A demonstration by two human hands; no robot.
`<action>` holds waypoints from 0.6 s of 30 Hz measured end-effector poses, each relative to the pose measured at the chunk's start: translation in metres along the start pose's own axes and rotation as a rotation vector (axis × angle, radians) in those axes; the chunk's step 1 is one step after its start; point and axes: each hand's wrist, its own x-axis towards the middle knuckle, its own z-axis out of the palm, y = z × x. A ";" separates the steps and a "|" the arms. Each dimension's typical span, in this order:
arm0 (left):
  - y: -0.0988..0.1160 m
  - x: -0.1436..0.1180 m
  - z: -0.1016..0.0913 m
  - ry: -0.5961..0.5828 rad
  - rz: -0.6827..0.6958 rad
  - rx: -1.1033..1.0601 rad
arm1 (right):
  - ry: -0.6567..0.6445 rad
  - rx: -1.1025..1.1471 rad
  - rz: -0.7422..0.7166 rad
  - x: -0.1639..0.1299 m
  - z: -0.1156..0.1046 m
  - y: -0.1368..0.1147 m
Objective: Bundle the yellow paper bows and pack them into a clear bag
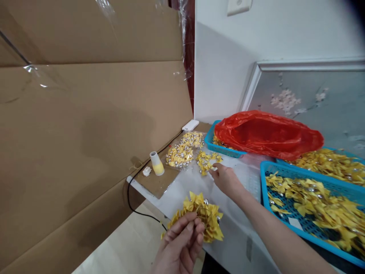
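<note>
In the lower middle, my left hand [182,243] is closed on the thin stems of a bunch of yellow artificial flowers [211,224] with silver beads among the petals. My right hand [225,178] reaches forward over the white table. Its thumb and fingertips pinch at the edge of a small pile of yellow flowers [203,161], on what looks like one piece of it. Just behind that pile lie clear bags of yellow flowers and silver beads [180,155].
Blue baskets [264,186] of yellow flowers stand at the right. A red plastic bag [265,133] lies over the baskets behind. On the left are a yellow-and-white cone [157,164], cardboard [155,186], a black cable [129,203] and a white device [190,125]. A cardboard wall [85,114] borders the table.
</note>
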 end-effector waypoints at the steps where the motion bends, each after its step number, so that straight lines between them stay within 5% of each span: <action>1: 0.001 0.000 -0.002 -0.003 0.000 -0.007 | 0.011 -0.035 0.030 0.005 0.007 -0.001; 8: 0.008 -0.001 -0.011 -0.007 0.002 -0.032 | 0.070 -0.136 -0.016 0.004 0.013 -0.007; 18: 0.005 0.001 -0.003 -0.091 0.034 0.032 | 0.073 0.052 -0.545 -0.061 -0.055 0.012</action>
